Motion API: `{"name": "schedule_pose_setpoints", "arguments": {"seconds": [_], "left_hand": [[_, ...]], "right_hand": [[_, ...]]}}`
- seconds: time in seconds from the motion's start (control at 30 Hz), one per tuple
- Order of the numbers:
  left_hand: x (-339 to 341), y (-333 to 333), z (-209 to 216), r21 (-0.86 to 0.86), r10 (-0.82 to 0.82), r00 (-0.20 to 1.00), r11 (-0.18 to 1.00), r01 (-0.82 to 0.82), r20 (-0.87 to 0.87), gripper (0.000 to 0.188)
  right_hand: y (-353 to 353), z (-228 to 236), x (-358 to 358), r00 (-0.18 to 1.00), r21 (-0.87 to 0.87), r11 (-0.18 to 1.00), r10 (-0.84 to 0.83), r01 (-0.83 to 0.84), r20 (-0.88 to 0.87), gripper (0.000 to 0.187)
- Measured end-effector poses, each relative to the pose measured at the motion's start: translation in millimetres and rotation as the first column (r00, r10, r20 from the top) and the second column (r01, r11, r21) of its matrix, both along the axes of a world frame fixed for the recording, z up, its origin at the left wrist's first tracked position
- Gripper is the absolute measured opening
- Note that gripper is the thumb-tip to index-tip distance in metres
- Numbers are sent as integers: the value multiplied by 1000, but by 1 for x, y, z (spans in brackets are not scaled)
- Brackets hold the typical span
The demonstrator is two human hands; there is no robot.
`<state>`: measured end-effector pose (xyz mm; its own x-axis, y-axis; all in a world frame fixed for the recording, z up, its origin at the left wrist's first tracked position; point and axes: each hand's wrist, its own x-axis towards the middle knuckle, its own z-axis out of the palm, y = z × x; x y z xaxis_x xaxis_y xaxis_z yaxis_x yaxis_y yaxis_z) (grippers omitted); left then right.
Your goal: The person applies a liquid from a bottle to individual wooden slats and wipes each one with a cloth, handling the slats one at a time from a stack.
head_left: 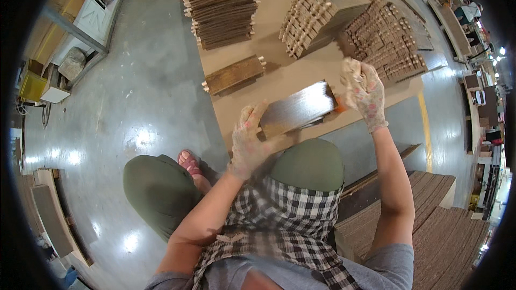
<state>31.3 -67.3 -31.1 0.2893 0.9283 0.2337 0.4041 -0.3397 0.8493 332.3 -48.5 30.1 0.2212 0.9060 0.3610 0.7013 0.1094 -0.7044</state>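
A flat dark brown wood board (300,108) with a wet-looking shine lies on the brown-covered table in front of me. My left hand (248,142), in a pale patterned glove, is at the board's left end. Its fingers and thumb are spread apart at that end, slightly blurred. Beyond the board's right end, my right hand (364,90), in a matching glove, is raised with its fingers closed. What it grips, if anything, I cannot make out. A small orange thing (342,103), partly hidden, sits between that hand and the board.
A short stack of brown boards with pale end pegs (235,75) lies beyond my left hand. Farther back stand a taller stack (220,8) and criss-crossed piles (384,40). More brown boards (441,236) are stacked at my right side. A cabinet (99,8) stands far left.
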Motion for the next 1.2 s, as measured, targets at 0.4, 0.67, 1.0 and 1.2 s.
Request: {"name": "schedule_pose_setpoints", "arguments": {"seconds": [0.4,0.67,1.0,1.2], "left_hand": [[-2,-2,-8,156,-39,999,987,41,-17,76],[1,1,10,5,-75,997,997,75,-9,77],[2,1,7,10,-93,995,996,94,-48,86],[5,0,6,58,-74,997,995,75,-20,87]], "right_hand": [[-8,14,-92,850,-139,903,429,-406,305,21],[-8,10,-90,861,-216,893,441,-395,251,31],[8,22,-90,852,-522,787,485,-327,196,43],[6,26,-104,812,-474,842,455,-258,366,43]]}}
